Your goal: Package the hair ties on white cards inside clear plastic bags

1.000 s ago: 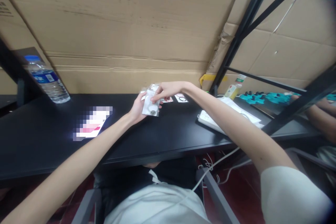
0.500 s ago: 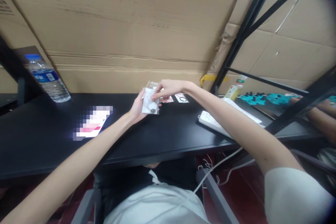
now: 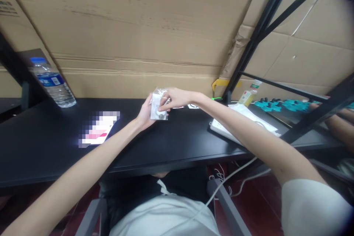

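A small clear plastic bag (image 3: 155, 102) with a white card or paper and a small round dark piece near its lower end is held above the black desk (image 3: 177, 136). My left hand (image 3: 145, 113) is closed round its left side, with the fingers passing behind it. Over the front of the bag, my right hand (image 3: 175, 99) has its fingertips bent down onto the surface, thumb and fingers close together. Whether they pinch the plastic or something inside is too small to tell. Behind my right hand, white cards (image 3: 193, 106) lie on the desk, partly covered.
At the left stands a water bottle (image 3: 54, 84), with a blurred-out lit phone-like thing (image 3: 99, 129) nearer me. Under my right forearm lies a white power strip (image 3: 221, 129). Beyond the black frame (image 3: 256, 40) are a yellow drink bottle (image 3: 249, 94), teal parts (image 3: 293, 105) and another person's arm (image 3: 339, 123).
My right hand has shifted slightly down over the bag, its fingertips now lower on the front. My left hand keeps its hold. The view has moved a little.
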A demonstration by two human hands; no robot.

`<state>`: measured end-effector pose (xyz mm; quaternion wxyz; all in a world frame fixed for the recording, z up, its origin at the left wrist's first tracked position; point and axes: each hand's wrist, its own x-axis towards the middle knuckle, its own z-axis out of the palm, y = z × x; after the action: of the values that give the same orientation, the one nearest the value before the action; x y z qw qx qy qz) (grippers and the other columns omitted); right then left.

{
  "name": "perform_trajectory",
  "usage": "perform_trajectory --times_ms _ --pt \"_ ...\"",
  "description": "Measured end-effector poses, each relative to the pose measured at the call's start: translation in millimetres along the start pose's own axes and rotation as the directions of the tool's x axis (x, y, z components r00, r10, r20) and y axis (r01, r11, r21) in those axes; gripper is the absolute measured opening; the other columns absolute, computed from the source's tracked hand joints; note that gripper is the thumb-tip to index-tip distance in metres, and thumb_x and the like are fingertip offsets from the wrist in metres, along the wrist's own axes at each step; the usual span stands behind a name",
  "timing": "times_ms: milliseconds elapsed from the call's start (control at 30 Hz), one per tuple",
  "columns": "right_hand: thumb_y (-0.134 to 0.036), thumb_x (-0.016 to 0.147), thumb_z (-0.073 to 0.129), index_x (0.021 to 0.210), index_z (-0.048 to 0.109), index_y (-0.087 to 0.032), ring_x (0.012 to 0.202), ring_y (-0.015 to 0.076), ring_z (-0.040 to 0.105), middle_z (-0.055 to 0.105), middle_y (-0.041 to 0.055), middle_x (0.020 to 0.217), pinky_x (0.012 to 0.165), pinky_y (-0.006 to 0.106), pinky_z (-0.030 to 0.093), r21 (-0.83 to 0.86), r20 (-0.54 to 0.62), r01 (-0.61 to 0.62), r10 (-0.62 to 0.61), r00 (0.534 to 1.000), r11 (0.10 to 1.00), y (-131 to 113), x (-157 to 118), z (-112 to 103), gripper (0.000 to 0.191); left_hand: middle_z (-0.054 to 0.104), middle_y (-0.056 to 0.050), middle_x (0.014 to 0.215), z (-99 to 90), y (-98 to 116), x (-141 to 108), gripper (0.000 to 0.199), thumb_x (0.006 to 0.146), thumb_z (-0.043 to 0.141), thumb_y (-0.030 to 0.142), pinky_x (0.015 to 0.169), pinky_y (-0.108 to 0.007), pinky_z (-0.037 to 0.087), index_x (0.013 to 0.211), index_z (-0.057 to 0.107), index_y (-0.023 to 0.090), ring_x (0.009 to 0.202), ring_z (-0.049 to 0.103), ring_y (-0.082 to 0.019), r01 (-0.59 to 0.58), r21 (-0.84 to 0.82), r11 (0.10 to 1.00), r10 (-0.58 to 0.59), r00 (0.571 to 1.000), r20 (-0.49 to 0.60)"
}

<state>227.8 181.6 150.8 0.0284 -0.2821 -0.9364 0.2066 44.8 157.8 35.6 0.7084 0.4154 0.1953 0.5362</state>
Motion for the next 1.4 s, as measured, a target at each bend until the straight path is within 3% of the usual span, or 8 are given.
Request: perform_trajectory --times_ms 167,500,633,767,967,1100,1267,1400 --pt "-0.058 0.094 0.072 0.108 0.085 -0.021 0.080 0.0185 0.068 0.080 0.0048 0.086 0.074 0.029 0.046 0.067 -0.033 0.061 -0.059 0.998 0.996 9.4 -0.7 0.2 0.042 0.080 -0.015 0.106 -2.3 0.2 1.7 0.067 0.111 0.025 0.059 0.073 -0.044 0.064 0.133 0.069 0.013 0.082 0.078 -0.029 -0.010 -0.016 1.000 0.010 1.000 0.003" --pt "-0.066 0.093 0.069 0.105 0.082 -0.017 0.075 0.0151 0.063 0.078 0.0066 0.095 0.068 0.028 0.045 0.261 -0.138 0.062 -0.026 0.990 0.963 6.3 -5.3 -2.7 0.052 0.080 -0.018 0.111 -2.5 0.2 0.8 0.066 0.109 0.032 0.061 0.077 -0.048 0.063 0.143 0.062 0.014 0.088 0.078 -0.033 -0.008 -0.040 0.999 0.008 1.000 -0.010" --pt "-0.064 0.095 0.067 0.107 0.083 -0.017 0.077 0.0162 0.064 0.078 0.0066 0.096 0.069 0.028 0.044 0.147 -0.181 0.075 -0.048 0.982 0.986 7.8 -3.1 -2.9 0.051 0.080 -0.017 0.108 -1.3 2.6 -0.1 0.065 0.110 0.030 0.061 0.076 -0.047 0.063 0.141 0.063 0.014 0.085 0.078 -0.032 -0.010 -0.043 0.999 0.009 1.000 -0.021" --pt "-0.060 0.092 0.073 0.094 0.086 -0.018 0.090 0.0195 0.069 0.079 0.0088 0.111 0.080 0.030 0.046 -0.018 -0.219 0.127 -0.128 0.967 0.992 7.7 -1.5 -7.1 0.044 0.080 -0.015 0.101 -2.5 3.0 -0.1 0.064 0.110 0.029 0.060 0.074 -0.046 0.062 0.138 0.064 0.014 0.081 0.078 -0.032 0.010 -0.031 0.999 -0.010 1.000 -0.012" --pt "-0.058 0.089 0.079 0.085 0.087 -0.021 0.090 0.0196 0.070 0.079 0.0076 0.115 0.082 0.031 0.047 -0.036 -0.138 0.146 -0.149 0.979 0.989 12.1 -4.3 -1.2 0.038 0.081 -0.014 0.108 1.1 4.4 -0.9 0.058 0.112 0.029 0.054 0.075 -0.043 0.063 0.132 0.067 0.015 0.078 0.079 -0.028 0.009 -0.010 1.000 -0.009 1.000 0.016" --pt "-0.057 0.094 0.074 0.085 0.087 -0.022 0.090 0.0196 0.070 0.078 0.0078 0.118 0.082 0.032 0.047 -0.094 -0.177 0.202 -0.216 0.960 0.975 16.2 -7.1 8.2 0.039 0.081 -0.014 0.106 3.1 4.1 0.4 0.060 0.113 0.025 0.052 0.072 -0.041 0.063 0.126 0.069 0.013 0.075 0.078 -0.027 -0.001 -0.024 1.000 0.001 1.000 0.018" --pt "-0.057 0.093 0.076 0.104 0.087 -0.021 0.088 0.0197 0.069 0.078 0.0089 0.121 0.081 0.033 0.048 -0.145 -0.220 0.231 -0.259 0.940 0.962 17.9 -7.7 17.7 0.039 0.080 -0.016 0.115 2.0 3.8 1.2 0.061 0.114 0.025 0.052 0.081 -0.041 0.064 0.134 0.067 0.013 0.096 0.079 -0.029 0.008 -0.071 0.997 -0.009 1.000 -0.019" --pt "-0.058 0.094 0.075 0.106 0.086 -0.021 0.092 0.0209 0.070 0.076 0.0096 0.124 0.085 0.035 0.051 -0.183 -0.256 0.224 -0.266 0.929 0.957 20.8 -7.2 23.0 0.041 0.078 -0.019 0.123 4.1 5.7 -0.2 0.064 0.113 0.026 0.053 0.087 -0.043 0.063 0.144 0.062 0.010 0.106 0.077 -0.032 0.011 -0.084 0.996 -0.015 0.999 -0.048"
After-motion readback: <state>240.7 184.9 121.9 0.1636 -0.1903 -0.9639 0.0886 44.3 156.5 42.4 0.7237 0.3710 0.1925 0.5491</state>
